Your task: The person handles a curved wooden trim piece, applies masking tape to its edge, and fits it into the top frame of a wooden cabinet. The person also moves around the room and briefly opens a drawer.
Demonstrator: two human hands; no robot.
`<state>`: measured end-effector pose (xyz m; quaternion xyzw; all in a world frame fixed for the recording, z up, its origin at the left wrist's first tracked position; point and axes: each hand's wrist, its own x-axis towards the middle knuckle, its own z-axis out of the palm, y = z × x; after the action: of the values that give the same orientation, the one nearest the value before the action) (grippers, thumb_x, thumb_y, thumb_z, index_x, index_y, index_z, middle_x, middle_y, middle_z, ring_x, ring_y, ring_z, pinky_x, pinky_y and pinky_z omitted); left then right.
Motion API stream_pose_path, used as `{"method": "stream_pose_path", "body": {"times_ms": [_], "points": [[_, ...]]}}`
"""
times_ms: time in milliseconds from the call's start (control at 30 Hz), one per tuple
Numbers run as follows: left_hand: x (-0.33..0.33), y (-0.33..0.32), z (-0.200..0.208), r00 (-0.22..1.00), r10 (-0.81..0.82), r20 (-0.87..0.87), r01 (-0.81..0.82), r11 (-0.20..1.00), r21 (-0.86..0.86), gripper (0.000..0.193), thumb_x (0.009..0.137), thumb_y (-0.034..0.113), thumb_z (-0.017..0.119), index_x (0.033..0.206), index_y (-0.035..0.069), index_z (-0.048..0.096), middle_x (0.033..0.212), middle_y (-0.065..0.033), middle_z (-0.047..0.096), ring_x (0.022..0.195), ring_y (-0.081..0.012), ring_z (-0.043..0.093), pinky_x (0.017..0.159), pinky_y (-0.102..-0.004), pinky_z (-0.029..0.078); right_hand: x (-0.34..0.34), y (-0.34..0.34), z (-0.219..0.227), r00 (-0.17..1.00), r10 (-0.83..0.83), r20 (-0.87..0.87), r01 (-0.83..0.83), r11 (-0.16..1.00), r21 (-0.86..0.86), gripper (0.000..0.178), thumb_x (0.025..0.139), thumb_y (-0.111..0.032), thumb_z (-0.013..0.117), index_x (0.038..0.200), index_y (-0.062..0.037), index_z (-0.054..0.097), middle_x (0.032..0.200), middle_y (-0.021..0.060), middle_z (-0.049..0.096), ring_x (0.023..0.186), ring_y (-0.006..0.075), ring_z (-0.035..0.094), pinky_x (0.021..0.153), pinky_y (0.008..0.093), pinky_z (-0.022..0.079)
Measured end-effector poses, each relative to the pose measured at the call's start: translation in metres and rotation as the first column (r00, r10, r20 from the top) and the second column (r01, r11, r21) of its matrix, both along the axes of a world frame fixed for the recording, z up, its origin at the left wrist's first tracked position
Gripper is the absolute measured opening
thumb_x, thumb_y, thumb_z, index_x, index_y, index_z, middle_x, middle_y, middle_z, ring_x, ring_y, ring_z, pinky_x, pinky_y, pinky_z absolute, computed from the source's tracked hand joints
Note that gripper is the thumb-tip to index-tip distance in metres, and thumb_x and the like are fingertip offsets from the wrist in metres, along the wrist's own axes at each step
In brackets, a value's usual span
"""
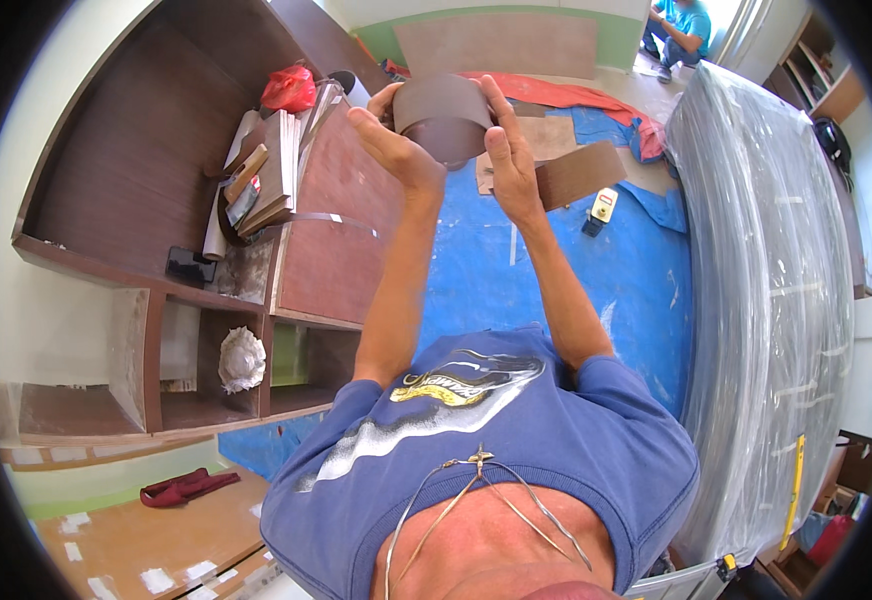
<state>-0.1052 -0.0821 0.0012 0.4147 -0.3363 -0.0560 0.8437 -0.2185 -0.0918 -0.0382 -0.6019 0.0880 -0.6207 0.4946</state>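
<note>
A wide roll of dark brown edge banding [443, 105] is held up in front of me between both hands. My left hand [396, 150] cups its left side, with the fingers curled behind it and partly hidden. On the other side, my right hand [512, 165] grips the roll with its fingers along the edge. A flat brown strip [584, 176], seemingly the roll's loose end, sticks out to the right past my right wrist. The roll's far side cannot be seen.
At left stands a brown cabinet [116, 250] bearing wood strips [278, 165], a red bag [289, 89] and a phone [191, 265]. Blue sheeting [556, 290] covers the floor, with a yellow-and-black tool [601, 208] on it. Plastic-wrapped panels [766, 310] line the right. Another person [684, 30] crouches far off.
</note>
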Motion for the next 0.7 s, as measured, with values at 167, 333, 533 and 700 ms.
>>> {"method": "stream_pose_path", "body": {"times_ms": [167,333,533,700], "points": [[-0.009,-0.008,-0.022,0.946,-0.186,-0.267,0.174,0.982,-0.066,0.071,0.109,0.056,0.022,0.107,-0.001,0.064,0.101,-0.0104,0.064,0.098,-0.0196,0.06,0.088,-0.0334,0.05,0.007,-0.011,-0.009,0.998,-0.062,-0.006,0.062,0.998,0.023,0.056,0.102,-0.018,0.044,0.155,-0.001,0.038,0.153,0.015,0.044,0.139,0.025,0.043,0.116,0.0353,0.032],[-0.007,-0.01,-0.015,0.986,-0.139,0.096,0.131,0.987,0.089,0.066,0.107,0.056,0.031,0.112,-0.001,0.065,0.098,-0.0095,0.067,0.094,-0.0205,0.063,0.084,-0.0355,0.052,-0.003,-0.024,-0.017,0.967,-0.241,-0.087,0.233,0.968,-0.092,0.054,0.099,-0.017,0.055,0.151,-0.0059,0.046,0.133,0.0167,0.055,0.124,0.0307,0.052,0.108,0.0403,0.04],[0.01,0.006,0.02,0.246,0.047,0.968,-0.255,0.967,0.018,0.042,0.089,0.041,0.067,0.11,0.004,0.068,0.1,-0.0117,0.07,0.096,-0.0296,0.067,0.083,-0.0398,0.054,-0.031,-0.03,-0.015,0.852,-0.439,-0.285,0.289,0.849,-0.442,0.067,0.085,-0.017,0.075,0.148,-0.0123,0.051,0.127,0.0157,0.058,0.114,0.0364,0.056,0.098,0.0477,0.044],[0.015,0.004,0.034,0.145,0.0,0.989,-0.148,0.989,0.022,0.026,0.092,0.031,0.069,0.105,0.008,0.07,0.094,-0.007,0.073,0.086,-0.03,0.069,0.076,-0.0385,0.056,-0.03,-0.013,-0.005,0.875,-0.416,-0.247,0.304,0.871,-0.387,0.064,0.086,-0.017,0.075,0.145,-0.0122,0.051,0.137,0.0154,0.057,0.122,0.037,0.055,0.103,0.0495,0.041]]}}
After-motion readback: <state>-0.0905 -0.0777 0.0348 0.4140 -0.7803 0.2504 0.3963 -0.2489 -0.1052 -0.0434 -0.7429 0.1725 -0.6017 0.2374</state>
